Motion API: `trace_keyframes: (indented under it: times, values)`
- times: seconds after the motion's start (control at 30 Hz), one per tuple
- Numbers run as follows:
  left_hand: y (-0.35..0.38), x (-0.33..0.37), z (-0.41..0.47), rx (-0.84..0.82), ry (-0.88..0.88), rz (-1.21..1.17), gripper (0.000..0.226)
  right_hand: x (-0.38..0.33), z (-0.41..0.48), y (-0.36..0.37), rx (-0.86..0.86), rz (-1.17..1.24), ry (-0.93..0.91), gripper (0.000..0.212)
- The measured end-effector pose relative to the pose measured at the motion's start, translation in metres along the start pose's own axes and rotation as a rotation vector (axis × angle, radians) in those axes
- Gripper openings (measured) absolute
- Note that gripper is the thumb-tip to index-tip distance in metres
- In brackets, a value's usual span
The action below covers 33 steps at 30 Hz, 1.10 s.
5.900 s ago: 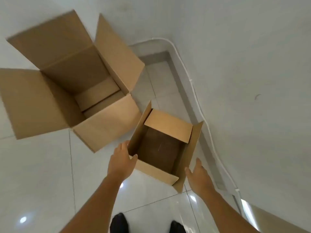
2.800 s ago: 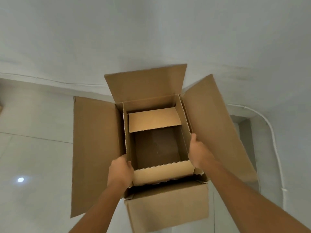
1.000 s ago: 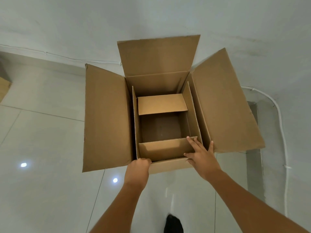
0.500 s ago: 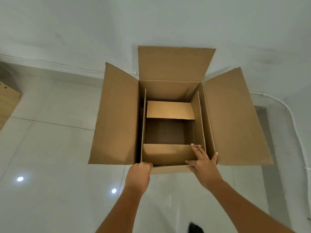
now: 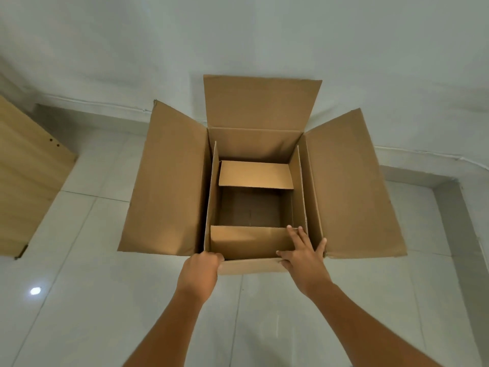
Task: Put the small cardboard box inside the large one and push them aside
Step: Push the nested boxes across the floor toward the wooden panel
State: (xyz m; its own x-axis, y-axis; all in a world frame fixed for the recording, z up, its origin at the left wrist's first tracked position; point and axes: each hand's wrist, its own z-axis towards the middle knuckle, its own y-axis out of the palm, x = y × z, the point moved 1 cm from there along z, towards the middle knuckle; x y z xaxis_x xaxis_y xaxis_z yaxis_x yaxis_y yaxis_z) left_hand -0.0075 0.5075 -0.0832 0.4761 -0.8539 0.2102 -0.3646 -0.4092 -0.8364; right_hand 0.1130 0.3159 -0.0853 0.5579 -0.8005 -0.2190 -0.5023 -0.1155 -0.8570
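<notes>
The large cardboard box [image 5: 169,186] stands on the floor with its flaps spread wide, its far flap against the wall. Inside it sits the small cardboard box [image 5: 250,241], open, with its far flap folded inward. My left hand [image 5: 201,271] curls over the near left corner of the large box's rim. My right hand [image 5: 304,254] lies flat with fingers spread on the near right corner, fingertips on the small box's near flap and thumb against the large box's right flap.
A white wall [image 5: 238,35] rises just behind the box, with a cable running along its base. A wooden panel [image 5: 23,181] leans at the left. Glossy white floor tiles [image 5: 79,300] spread on the near side.
The small box went from the floor into the large box. Over the last second both boxes slid away from me toward the wall, with my hands staying on the near edge.
</notes>
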Motion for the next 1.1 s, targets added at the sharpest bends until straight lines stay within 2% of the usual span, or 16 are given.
trace_keyframes:
  times: [0.5,0.63,0.87,1.1]
  values:
    - [-0.056,-0.191,0.020,0.143,-0.104,-0.017,0.022,-0.176,0.089,0.016,0.087,-0.107,-0.127,0.038]
    - [-0.074,-0.239,0.028,0.220,-0.064,-0.023,0.023,-0.220,0.114,0.025,0.101,-0.179,-0.159,0.042]
    - [-0.095,-0.294,0.042,0.178,-0.012,0.028,0.022,-0.271,0.139,0.030,0.114,-0.277,-0.123,0.069]
    - [-0.104,-0.329,0.051,0.245,0.069,-0.030,0.024,-0.303,0.151,0.032,0.109,-0.268,-0.083,0.061]
